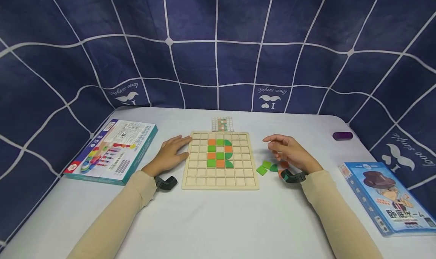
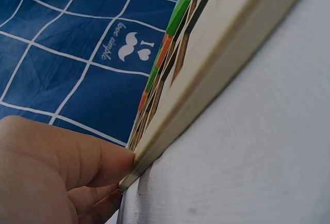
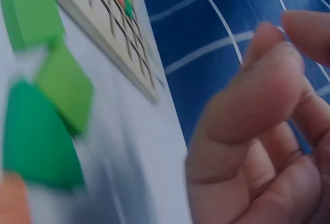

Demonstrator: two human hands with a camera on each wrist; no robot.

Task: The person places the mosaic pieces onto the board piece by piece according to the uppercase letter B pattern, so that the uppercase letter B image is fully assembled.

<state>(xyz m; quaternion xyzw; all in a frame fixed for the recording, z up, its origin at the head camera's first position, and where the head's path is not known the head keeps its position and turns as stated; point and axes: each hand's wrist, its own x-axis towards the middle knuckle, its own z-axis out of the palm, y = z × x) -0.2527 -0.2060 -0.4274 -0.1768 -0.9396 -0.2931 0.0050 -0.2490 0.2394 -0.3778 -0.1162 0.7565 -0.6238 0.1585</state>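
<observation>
A square wooden grid board lies in the middle of the white table, with orange, light green and rounded dark green tiles set in its cells. One cell inside that pattern shows bare wood. My left hand touches the board's left edge with thumb and fingertips, fingers fairly straight; the left wrist view shows the thumb against the rim. Just right of the board, loose light green, dark green and orange tiles lie beneath my right hand. That hand hovers with loosely bent fingers, and nothing shows between them.
A small printed pattern card lies behind the board. To the left is a game box, to the right a blue box. A purple object sits at the back right. A dark blue checked cloth hangs behind the table.
</observation>
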